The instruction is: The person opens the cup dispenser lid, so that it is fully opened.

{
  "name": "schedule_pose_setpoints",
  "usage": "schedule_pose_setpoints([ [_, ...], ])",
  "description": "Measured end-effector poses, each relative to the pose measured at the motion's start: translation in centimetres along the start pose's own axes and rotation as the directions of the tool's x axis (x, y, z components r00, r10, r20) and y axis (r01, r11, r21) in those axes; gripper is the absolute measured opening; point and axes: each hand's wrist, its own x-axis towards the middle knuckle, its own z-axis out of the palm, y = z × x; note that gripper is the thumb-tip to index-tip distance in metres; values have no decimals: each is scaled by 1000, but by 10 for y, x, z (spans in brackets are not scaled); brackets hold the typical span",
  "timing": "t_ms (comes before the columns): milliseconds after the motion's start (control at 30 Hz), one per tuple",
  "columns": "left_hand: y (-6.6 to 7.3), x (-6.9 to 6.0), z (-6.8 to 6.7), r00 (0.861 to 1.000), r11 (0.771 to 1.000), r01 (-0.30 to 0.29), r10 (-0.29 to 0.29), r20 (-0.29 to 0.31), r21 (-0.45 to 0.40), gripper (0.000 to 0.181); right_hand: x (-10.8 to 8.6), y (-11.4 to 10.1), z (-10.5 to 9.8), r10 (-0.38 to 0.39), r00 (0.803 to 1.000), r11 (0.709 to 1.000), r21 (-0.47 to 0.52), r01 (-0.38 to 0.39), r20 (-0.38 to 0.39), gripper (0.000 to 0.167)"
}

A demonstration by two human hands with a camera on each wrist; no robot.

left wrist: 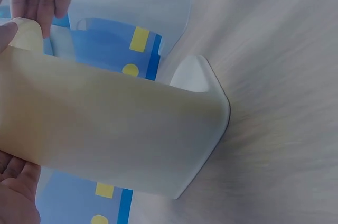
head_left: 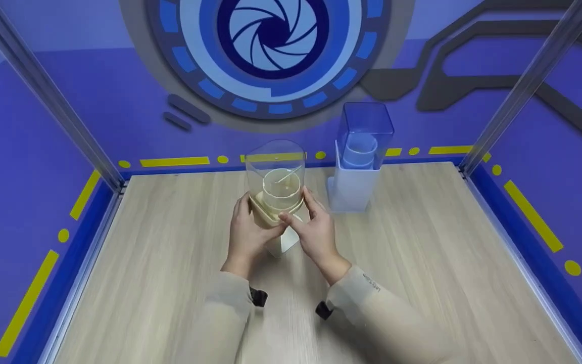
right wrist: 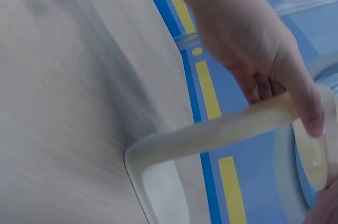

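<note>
A cream-coloured stand with a clear, open-topped cover stands tilted at the middle of the table, a round clear cup-like cylinder inside the cover. My left hand grips the upper part from the left, and my right hand grips it from the right. Both thumbs lie at its front edge. In the right wrist view the left thumb presses on the cream rim. The stand's pale foot is at the tabletop; I cannot tell whether it bears weight. Fingers behind the stand are partly hidden.
Right behind my right hand stands a similar white stand with a blue see-through cover. A blue patterned wall closes the back of the wooden table, with metal posts at the corners.
</note>
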Motion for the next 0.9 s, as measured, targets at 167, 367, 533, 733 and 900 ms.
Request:
schedule_pose_setpoints([
  [167,0,0,2,1000,1000,-24,24,-1,13,124,-9,-4,1,-18,999,999,-29,16,-38,95],
  [367,-4,-2,-4,998,999,-35,37,58,-35,124,-15,-5,-5,-10,999,999,-31,8,-45,84],
  [533,-9,-2,-10,992,995,-55,64,110,-81,117,-15,-11,-16,-9,1000,1000,-27,8,-6,76],
  [733,-13,-9,-16,975,988,-22,55,213,-155,115,-4,-15,-33,-24,990,993,117,7,138,105],
  [900,-14,-10,-23,950,978,3,63,306,-208,116,13,-21,-46,-105,965,974,220,51,241,138],
])
